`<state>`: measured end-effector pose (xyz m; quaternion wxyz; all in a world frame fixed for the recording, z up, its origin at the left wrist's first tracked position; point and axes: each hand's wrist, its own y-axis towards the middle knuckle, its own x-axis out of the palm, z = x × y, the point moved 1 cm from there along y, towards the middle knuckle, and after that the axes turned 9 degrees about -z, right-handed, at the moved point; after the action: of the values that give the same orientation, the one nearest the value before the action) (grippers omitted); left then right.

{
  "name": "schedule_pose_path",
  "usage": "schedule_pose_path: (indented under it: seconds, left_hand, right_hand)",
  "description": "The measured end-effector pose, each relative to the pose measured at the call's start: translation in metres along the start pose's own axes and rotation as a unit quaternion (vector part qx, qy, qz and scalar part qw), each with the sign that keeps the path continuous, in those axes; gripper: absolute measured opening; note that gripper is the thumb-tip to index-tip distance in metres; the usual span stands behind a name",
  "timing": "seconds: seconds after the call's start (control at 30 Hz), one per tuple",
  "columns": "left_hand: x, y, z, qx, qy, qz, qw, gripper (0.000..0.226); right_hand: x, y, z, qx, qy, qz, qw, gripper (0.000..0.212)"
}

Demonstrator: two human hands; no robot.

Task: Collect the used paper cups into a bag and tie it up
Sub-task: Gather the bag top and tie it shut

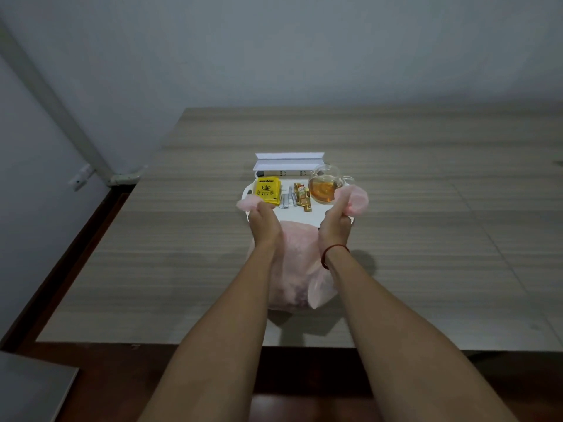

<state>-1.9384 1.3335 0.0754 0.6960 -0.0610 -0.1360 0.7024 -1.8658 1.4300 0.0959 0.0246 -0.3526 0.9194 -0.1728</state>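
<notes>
The pink plastic bag (292,269) sits on the wooden surface (426,239) near its front edge, right between the forearms, puffed up and full-looking. The left hand (263,220) and right hand (335,226) each have a bag handle bunched up in curled fingers, and the two handles are pulled apart and up, so I'd say this is the start of the knot.

What worries me is the glass teapot (324,187) of tea on the white tray (316,213), just beside the right hand. One wide swing while crossing the handles could tip it. The thin plastic could also slip or tear if it gets yanked.

I can't see any paper cups. The film is too cloudy to tell what's inside. The bag's mouth and the fingertips are hidden behind the hands too.
</notes>
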Motion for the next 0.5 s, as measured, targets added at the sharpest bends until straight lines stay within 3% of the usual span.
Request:
schedule_pose_path:
  seconds: [0.1,0.23,0.33,0.37,0.47,0.5]
  left_hand:
    - [-0.017,0.012,-0.002,-0.041,-0.021,0.015,0.999,0.035]
    - [-0.031,0.011,-0.008,-0.060,-0.083,0.067,0.992,0.027]
    - [-0.032,0.002,0.000,-0.048,-0.066,0.025,0.996,0.031]
    - [-0.032,-0.002,0.002,-0.039,-0.039,-0.001,0.998,0.040]
    - [-0.037,-0.019,-0.009,-0.008,0.099,-0.088,0.991,0.098]
    - [-0.038,-0.024,-0.020,0.004,0.158,-0.100,0.982,0.103]
  right_hand:
    - [-0.012,0.008,0.006,0.052,0.062,0.013,0.997,0.058]
    - [-0.018,0.006,0.011,0.073,0.122,0.009,0.990,0.044]
    - [-0.018,0.006,0.011,0.088,0.135,0.024,0.987,0.045]
    - [-0.019,0.007,0.010,0.090,0.134,0.029,0.986,0.046]
    - [-0.020,0.010,0.010,0.085,0.132,0.027,0.987,0.049]
    - [-0.019,0.010,0.011,0.081,0.132,0.023,0.988,0.049]
